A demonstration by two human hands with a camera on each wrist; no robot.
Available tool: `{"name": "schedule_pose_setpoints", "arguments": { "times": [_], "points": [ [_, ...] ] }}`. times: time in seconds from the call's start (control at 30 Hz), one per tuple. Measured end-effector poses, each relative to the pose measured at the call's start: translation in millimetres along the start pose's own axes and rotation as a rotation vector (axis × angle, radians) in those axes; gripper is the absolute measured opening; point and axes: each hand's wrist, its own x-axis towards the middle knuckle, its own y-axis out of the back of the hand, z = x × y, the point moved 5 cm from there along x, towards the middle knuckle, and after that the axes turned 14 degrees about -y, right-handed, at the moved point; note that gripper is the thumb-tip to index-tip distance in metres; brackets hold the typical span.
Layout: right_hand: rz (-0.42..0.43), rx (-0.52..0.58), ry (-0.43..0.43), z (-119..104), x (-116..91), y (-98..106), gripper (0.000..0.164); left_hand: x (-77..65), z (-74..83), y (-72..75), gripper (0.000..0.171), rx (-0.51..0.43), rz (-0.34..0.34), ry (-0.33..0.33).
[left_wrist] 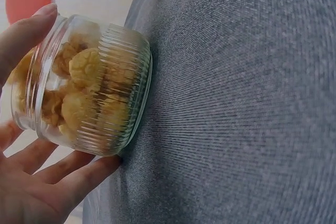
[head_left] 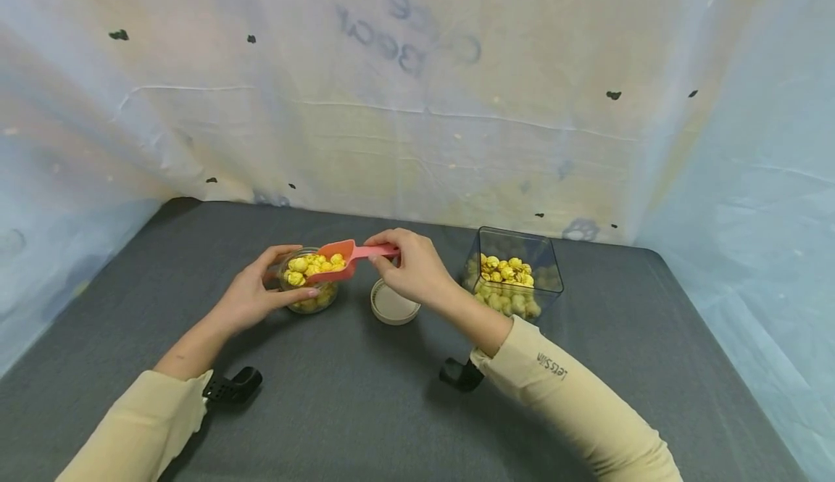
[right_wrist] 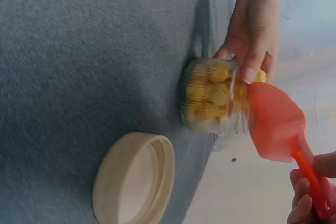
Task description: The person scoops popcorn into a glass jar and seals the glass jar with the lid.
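A ribbed glass jar (head_left: 324,299) holding yellow popcorn (head_left: 298,266) stands on the dark grey table. My left hand (head_left: 257,290) grips it from the left side, with the thumb across the near side by the rim, and the fingers curve round the glass (left_wrist: 105,93). In my right hand (head_left: 417,268) is the handle of a pink-red scoop (head_left: 341,270). The scoop's mouth is tilted down at the jar's opening, with several popcorn pieces in it. From the right wrist view, the scoop (right_wrist: 275,124) meets the jar's rim.
A round cream lid (head_left: 394,306) lies on the table (head_left: 352,402) to the jar's right, below my right hand. Further right stands a clear square box (head_left: 549,268), partly filled with popcorn. A pale sheet (head_left: 417,156) hangs behind the table.
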Motion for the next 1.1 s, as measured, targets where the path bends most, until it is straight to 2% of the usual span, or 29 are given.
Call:
{"name": "schedule_pose_setpoints", "arguments": {
  "times": [0.3, 0.83, 1.1],
  "points": [
    [0.006, -0.063, 0.003, -8, 1, 11, 0.024, 0.3, 1.0, 0.5, 0.091, -0.003, 0.012, -0.018],
    [0.033, -0.135, 0.088, -19, 1, 17, 0.024, 0.2, 0.5, 1.0, 0.091, 0.002, 0.027, -0.030],
    [0.025, -0.127, 0.095, -21, 1, 18, 0.025, 1.0, 1.5, 0.1, 0.090, 0.000, 0.028, -0.042]
  ]
}}
